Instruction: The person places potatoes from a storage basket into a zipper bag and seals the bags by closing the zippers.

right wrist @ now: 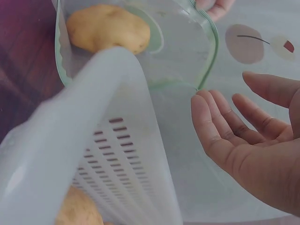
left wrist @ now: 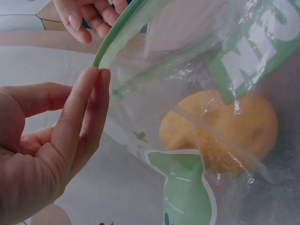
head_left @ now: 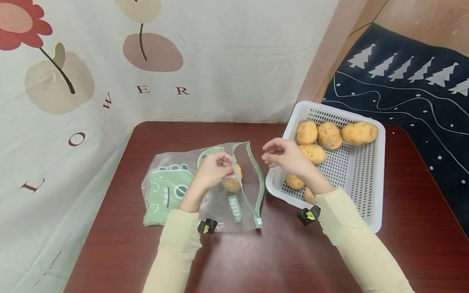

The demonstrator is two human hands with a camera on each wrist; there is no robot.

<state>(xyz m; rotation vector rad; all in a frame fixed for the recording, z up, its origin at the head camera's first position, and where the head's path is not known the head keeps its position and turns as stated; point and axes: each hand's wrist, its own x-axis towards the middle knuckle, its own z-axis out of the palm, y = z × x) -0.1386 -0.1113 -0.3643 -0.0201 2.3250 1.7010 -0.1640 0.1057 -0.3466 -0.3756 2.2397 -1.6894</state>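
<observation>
A clear zip bag point(head_left: 213, 210) with a green edge and green cartoon print lies on the table, its mouth gaping toward the right. Inside it rests one potato point(left wrist: 220, 126), seen through the plastic. My left hand point(head_left: 214, 169) pinches the bag's green rim point(left wrist: 115, 33) between thumb and fingers, lifting that side. My right hand point(head_left: 286, 157) holds nothing; its fingers point(right wrist: 206, 117) are loosely extended between the bag's mouth and a white basket point(head_left: 378, 181). Several potatoes point(head_left: 329, 135) lie in the basket, some partly hidden under the right forearm.
The basket stands at the right of the dark red table point(head_left: 277, 260), its near-left rim close to the bag's mouth. A white slider point(head_left: 259, 222) sits at the near end of the zip. Behind the table hangs a flower-printed curtain point(head_left: 230, 56).
</observation>
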